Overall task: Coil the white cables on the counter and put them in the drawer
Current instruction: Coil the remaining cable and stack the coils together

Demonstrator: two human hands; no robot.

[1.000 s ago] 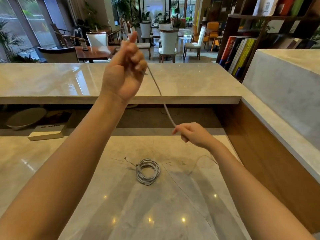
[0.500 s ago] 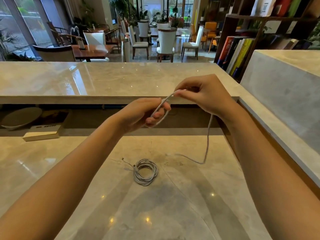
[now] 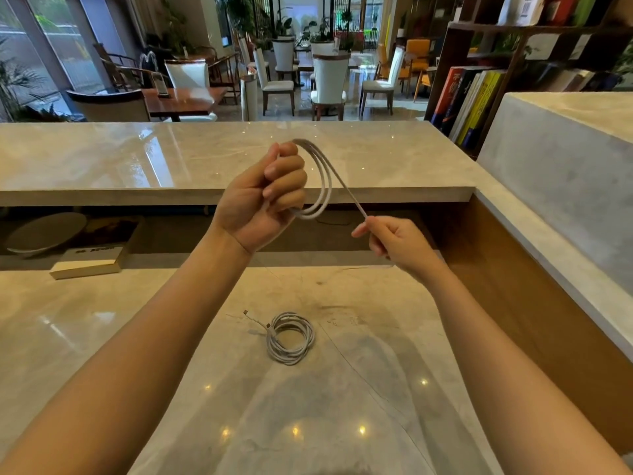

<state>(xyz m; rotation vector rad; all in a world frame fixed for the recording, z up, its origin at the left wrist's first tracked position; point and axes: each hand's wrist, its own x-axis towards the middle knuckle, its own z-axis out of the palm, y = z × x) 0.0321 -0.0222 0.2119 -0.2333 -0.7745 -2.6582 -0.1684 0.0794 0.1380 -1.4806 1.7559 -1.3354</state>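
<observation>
Thin white cable (image 3: 329, 192): three loops above pale marble bench (image 3: 137, 354); left hand (image 3: 260, 204) fingers curled round loops, right hand (image 3: 397, 243) fingers pinching taut tail. Second white cable (image 3: 291, 337): coiled, flat on bench.

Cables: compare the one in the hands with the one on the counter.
The held cable is in the air, gripped by the left hand; the counter cable lies untouched on the counter. The held cable is part coiled, a straight run leading to the right hand; the counter cable is fully wound. The held cable's loops are few and loose; the counter cable's, many and tight. Both are thin and white.
</observation>
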